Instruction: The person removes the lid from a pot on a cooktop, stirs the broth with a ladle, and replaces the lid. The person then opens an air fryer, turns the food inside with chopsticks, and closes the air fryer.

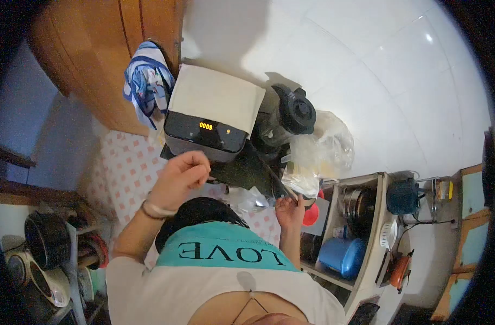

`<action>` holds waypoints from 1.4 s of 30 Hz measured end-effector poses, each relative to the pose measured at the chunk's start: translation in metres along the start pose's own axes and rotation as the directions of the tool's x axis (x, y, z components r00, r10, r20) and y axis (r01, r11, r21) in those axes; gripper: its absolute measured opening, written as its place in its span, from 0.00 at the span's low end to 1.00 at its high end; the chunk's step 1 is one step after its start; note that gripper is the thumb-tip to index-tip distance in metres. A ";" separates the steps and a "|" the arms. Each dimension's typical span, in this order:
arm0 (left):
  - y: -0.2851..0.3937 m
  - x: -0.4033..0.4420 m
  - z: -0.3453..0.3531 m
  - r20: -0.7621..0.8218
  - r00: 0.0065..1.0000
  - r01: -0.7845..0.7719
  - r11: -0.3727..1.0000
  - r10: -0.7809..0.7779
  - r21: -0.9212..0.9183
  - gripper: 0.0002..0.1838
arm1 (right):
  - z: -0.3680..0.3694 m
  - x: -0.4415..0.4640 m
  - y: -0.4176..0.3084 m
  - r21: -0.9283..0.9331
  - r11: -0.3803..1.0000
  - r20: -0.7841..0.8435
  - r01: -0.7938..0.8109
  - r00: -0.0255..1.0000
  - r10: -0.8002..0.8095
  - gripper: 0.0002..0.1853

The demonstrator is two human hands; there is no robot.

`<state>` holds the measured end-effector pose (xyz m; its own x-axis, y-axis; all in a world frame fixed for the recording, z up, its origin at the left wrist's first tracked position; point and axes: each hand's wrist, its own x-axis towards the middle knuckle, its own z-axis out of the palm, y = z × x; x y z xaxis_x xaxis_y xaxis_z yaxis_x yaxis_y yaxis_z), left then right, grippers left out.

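My left hand [183, 177] is raised just in front of a boxy countertop appliance [217, 97] with a pale top. Its fingers are curled in toward the thumb, and nothing shows between them. The appliance's black front panel [196, 129] has a lit display reading 0009. My right hand [290, 210] is lower on the right, by the dark countertop edge. Its fingers are bent around something thin that I cannot make out. Beyond it lies a crumpled silvery wrapping [301, 181]. A blender jug [296, 116] with a black lid stands right of the appliance.
A blue patterned cloth [149, 78] hangs at the appliance's left. Clear plastic bags [331, 143] lie near the jug. To the right, a shelf unit [378, 216] holds pots and a blue container [342, 258]. A black pot [47, 238] stands on the left rack.
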<state>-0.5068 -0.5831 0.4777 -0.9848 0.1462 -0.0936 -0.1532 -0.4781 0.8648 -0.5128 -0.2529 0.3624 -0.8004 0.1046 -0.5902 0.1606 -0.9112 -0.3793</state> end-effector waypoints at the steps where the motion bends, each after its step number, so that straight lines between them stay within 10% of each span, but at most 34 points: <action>1: 0.033 -0.014 0.021 0.121 0.969 -0.224 0.973 0.215 0.058 0.05 | 0.003 0.002 0.001 -0.014 1.000 0.029 -0.014 0.999 0.015 0.19; 4: 0.093 -0.020 0.054 0.644 0.465 -0.584 0.757 0.607 -0.292 0.07 | 0.018 0.001 0.004 -0.086 0.995 0.018 -0.044 0.999 0.046 0.19; 11: 0.095 -0.056 0.102 0.491 0.372 -0.439 0.616 0.788 -0.655 0.18 | 0.014 0.011 0.012 -0.063 0.990 0.121 -0.126 0.984 0.133 0.20; 13: 0.102 -0.056 0.100 0.699 0.346 -0.179 0.776 0.625 -0.605 0.15 | 0.007 0.014 0.012 -0.094 0.988 0.128 -0.122 0.983 0.134 0.19; 15: 0.112 -0.048 0.088 0.941 0.089 0.200 0.920 0.325 -0.337 0.14 | 0.008 0.014 0.012 -0.083 0.988 0.106 -0.130 0.985 0.138 0.19; 18: 0.117 -0.039 0.085 0.975 -0.128 0.265 0.953 0.183 -0.145 0.14 | 0.013 0.011 0.014 -0.074 0.989 0.109 -0.125 0.985 0.133 0.19; 20: 0.103 -0.053 0.097 0.694 0.324 -0.175 0.762 0.643 -0.624 0.10 | 0.015 0.011 0.014 -0.076 0.989 0.131 -0.126 0.982 0.135 0.18; 23: 0.101 -0.059 0.101 0.377 0.423 -0.502 0.560 0.824 -0.659 0.12 | 0.017 0.013 0.016 -0.081 0.987 0.172 -0.141 0.973 0.153 0.19; 29: 0.105 -0.036 0.040 0.655 0.334 -0.417 0.729 0.678 -0.543 0.15 | 0.025 0.015 0.020 -0.092 0.990 0.080 -0.108 0.990 0.116 0.18; 31: 0.067 -0.036 0.014 0.185 0.689 -0.669 0.713 0.701 -0.212 0.06 | 0.018 0.019 0.016 -0.062 0.991 0.110 -0.117 0.986 0.123 0.16; 33: 0.033 -0.014 -0.012 -0.223 0.835 -0.528 0.846 0.503 -0.067 0.05 | 0.018 0.015 0.017 -0.070 0.990 0.141 -0.123 0.981 0.131 0.14; 35: -0.032 0.005 -0.060 -0.517 0.856 -0.261 0.884 0.025 -0.388 0.04 | 0.023 0.011 0.020 0.011 0.992 0.153 -0.122 0.981 0.119 0.12; 42: -0.169 0.042 -0.118 -0.490 0.745 0.095 0.799 -0.453 -0.594 0.08 | 0.046 -0.011 0.041 0.062 0.992 0.151 -0.112 0.983 0.102 0.10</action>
<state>-0.5315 -0.5979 0.2695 -0.7045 -0.0986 -0.7028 -0.2641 -0.8827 0.3887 -0.5243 -0.3099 0.3863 -0.8578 -0.0503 -0.5116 0.2137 -0.9400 -0.2659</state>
